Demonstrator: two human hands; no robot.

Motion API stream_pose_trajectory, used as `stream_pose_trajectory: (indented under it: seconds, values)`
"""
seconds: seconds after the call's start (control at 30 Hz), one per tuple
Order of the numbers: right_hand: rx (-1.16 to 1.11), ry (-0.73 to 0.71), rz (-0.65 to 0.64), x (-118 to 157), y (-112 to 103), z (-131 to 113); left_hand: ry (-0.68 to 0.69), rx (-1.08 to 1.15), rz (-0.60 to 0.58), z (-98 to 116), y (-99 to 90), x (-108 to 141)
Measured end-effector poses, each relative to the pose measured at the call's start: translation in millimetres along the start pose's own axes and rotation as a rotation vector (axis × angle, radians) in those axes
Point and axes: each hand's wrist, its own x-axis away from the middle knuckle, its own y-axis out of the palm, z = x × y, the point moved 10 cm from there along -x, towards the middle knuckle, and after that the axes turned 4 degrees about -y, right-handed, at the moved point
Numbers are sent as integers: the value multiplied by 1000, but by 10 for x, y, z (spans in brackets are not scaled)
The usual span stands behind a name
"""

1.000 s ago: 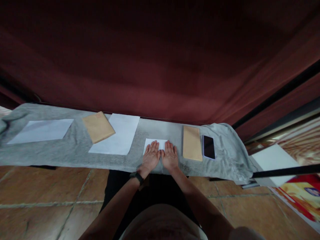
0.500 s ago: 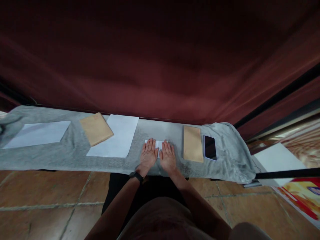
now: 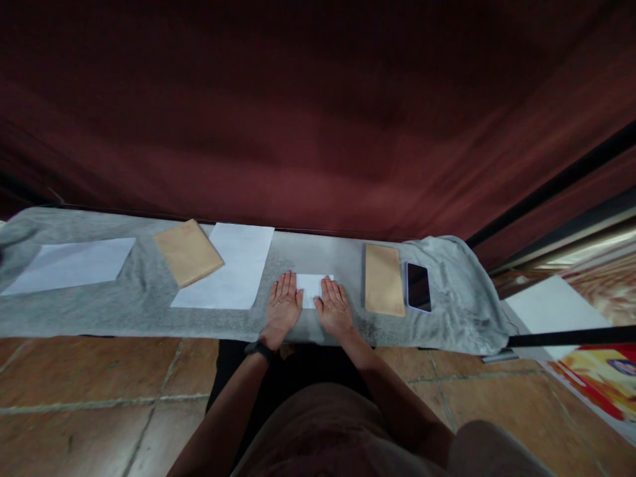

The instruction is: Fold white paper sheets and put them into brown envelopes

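A small white piece of paper (image 3: 309, 290), apparently folded, lies on the grey cloth between my hands. My left hand (image 3: 283, 305) rests flat at the paper's left edge, fingers stretched out, with a dark band on the wrist. Flat over the paper's right part lies my right hand (image 3: 334, 307), its fingers also straight and covering some of that side. Neither hand grips anything. To the right is a brown envelope (image 3: 384, 280), with a phone (image 3: 419, 287) beside it, screen dark.
The long narrow surface is draped in grey cloth (image 3: 149, 318). On the left, another brown envelope (image 3: 189, 253) overlaps a large white sheet (image 3: 238, 271). Farther left lies a second white sheet (image 3: 69, 265). A dark red curtain (image 3: 318, 172) hangs directly behind.
My left hand has slid left, off most of the small paper, so more of its white surface shows. The right hand stays flat at its right side.
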Motion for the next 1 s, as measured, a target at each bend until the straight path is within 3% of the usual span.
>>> stream_pose_trajectory:
  seconds: [0.33,0.43,0.6,0.73,1.0]
  values:
    - [45,44,-9,124,-85,181,-103,43,93,-209,-131,102]
    - [36,71,-9,108,-102,181,-58,69,110,-14,-181,142]
    - [-69,-1,-81,29,-19,-34,140,54,-53,475,-21,195]
    - [-79,-42,-117,46,25,-84,138,19,-92,467,64,209]
    - [-27,-24,-101,83,-5,-46,108,31,-47,372,19,204]
